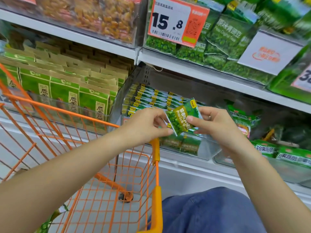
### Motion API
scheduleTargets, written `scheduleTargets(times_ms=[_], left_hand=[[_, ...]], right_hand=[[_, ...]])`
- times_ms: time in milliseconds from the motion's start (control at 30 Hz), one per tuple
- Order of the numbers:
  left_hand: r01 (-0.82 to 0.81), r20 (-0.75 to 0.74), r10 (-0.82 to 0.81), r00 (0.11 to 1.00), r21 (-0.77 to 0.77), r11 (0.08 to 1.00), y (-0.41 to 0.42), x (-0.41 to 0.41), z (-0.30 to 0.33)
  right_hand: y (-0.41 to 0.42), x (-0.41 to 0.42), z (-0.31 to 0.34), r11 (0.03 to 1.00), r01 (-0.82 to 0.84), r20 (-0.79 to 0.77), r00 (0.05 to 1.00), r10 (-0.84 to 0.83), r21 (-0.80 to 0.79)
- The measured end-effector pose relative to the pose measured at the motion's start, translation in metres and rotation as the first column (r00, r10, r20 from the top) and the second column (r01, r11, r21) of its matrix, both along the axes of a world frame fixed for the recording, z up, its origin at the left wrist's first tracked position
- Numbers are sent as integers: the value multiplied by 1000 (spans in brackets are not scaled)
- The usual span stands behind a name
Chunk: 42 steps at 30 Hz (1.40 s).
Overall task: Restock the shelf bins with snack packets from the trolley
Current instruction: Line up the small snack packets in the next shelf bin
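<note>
Hands meet at the centre of the frame over a small green snack packet [182, 117] printed with peas: the left hand [148, 125] pinches its lower left corner between thumb and fingers, while the right hand [217, 125] pinches its right side, thumb on the front. The packet sits tilted, held in the air just in front of the clear shelf bin [198, 149] at centre right, which already holds neat rows of like green packets [151, 98] standing on edge. Below the hands, at lower centre, stands the orange wire trolley [156, 155], its corner post just under the left hand; a few green packets lie at its bottom, at the lower left edge of the frame. To the left, a bin of taller brown-and-green bags [67, 88] fills the middle shelf. At the upper centre hangs an orange price tag [175, 22] reading 15.8, in front of a bin of larger green pea bags [230, 34]. At the far right more green packs [286, 153] lie in another bin. Blue denim on the person's leg [212, 212] shows at the bottom.
</note>
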State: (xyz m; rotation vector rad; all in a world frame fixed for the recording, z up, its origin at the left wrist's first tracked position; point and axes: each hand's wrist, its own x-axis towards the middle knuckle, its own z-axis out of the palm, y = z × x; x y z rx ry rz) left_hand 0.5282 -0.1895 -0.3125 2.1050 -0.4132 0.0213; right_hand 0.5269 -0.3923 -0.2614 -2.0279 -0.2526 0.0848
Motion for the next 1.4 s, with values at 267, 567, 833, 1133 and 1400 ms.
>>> scheduleTargets(times_ms=[267, 567, 833, 1133, 1400], left_hand=[[-199, 224, 61, 973, 668, 717, 14, 16, -45], [-270, 379, 27, 925, 607, 747, 20, 14, -49], [-287, 396, 37, 917, 594, 752, 20, 14, -53], [-335, 445, 58, 894, 575, 746, 19, 14, -56], [-359, 471, 72, 879, 554, 751, 18, 14, -57]], right_hand=[[-67, 63, 0, 409, 441, 420, 896, -146, -799], [-48, 120, -48, -125, 303, 301, 953, 35, -945], [-32, 120, -31, -227, 140, 109, 984, 143, -964], [-30, 128, -48, -171, -48, -45, 999, -21, -984], [-47, 134, -66, 117, -86, -91, 995, -33, -989]])
